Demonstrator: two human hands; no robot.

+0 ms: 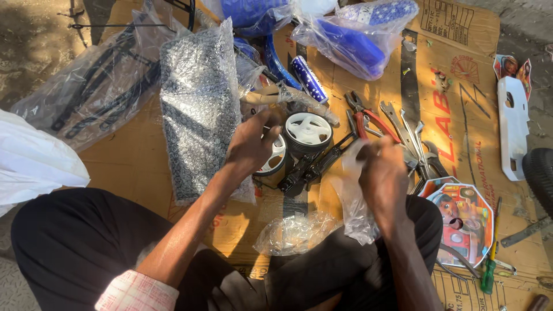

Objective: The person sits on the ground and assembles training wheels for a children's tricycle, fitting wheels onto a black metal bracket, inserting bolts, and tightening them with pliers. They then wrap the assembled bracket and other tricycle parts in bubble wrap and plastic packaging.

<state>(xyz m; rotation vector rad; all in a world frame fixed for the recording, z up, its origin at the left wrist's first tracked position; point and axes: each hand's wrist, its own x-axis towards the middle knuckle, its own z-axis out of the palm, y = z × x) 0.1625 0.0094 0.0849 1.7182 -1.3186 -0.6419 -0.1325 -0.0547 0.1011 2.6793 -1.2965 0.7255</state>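
right hand [385,175] | grip pinching clear plastic bag [354,207] | left hand [250,144] | grip on small wheel [275,155]

Free room is scarce. Bare cardboard sheet [132,164] lies open at lower left, between the bubble-wrapped part [199,103] and the person's knee; hands can pass there. Another open patch sits at right, between the spanners [406,135] and the white plastic panel [511,129]. The middle is blocked: two white wheels [308,131] with black brackets [314,164] between the hands, red-handled pliers [368,118] just behind. Clear plastic bag [354,201] hangs under the right hand [383,175], and a crumpled bag [294,233] lies near the lap. The far edge is packed with bagged blue parts [351,40]. A printed plate [464,216] and green screwdriver [489,270] crowd lower right. The left hand [250,144] touches a wheel.
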